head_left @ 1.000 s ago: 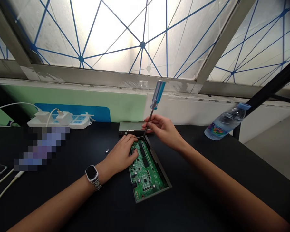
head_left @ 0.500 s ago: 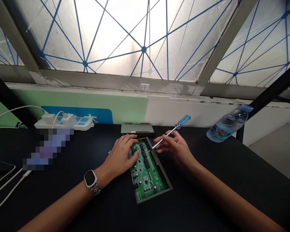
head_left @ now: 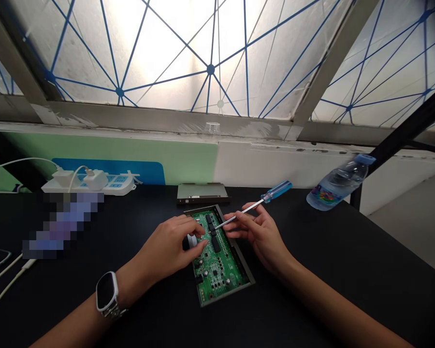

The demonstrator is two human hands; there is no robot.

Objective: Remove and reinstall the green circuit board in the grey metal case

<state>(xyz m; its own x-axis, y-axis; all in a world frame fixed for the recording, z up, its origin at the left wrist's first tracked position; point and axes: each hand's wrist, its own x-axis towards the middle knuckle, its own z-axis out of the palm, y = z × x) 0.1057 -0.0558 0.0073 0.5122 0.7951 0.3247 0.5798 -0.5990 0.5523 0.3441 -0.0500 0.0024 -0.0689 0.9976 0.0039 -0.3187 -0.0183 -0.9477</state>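
Observation:
A green circuit board [head_left: 221,263] lies in a shallow metal frame [head_left: 244,263] on the black table. My right hand [head_left: 257,227] holds a screwdriver [head_left: 253,205] by its metal shaft, the clear blue handle pointing up and right. Its tip is over the black parts near the board's upper middle; whether it touches them I cannot tell. My left hand [head_left: 177,241] is over the board's left edge, thumb and fingers curved with a gap between them, close to the tip. A grey-white part [head_left: 192,240] shows in that gap. Nothing is visibly gripped there.
Behind the board sits a flat metal case [head_left: 202,192]. A water bottle [head_left: 339,186] leans against the black post at right. On the left are a power strip [head_left: 125,183] with plugs, white cables and a pixelated object [head_left: 63,227]. A wall and window stand behind.
The screwdriver tip has moved left, from the frame's edge to over the black parts. My left hand has lifted and drawn back slightly, its fingers now curled toward the tip. The view has shifted slightly.

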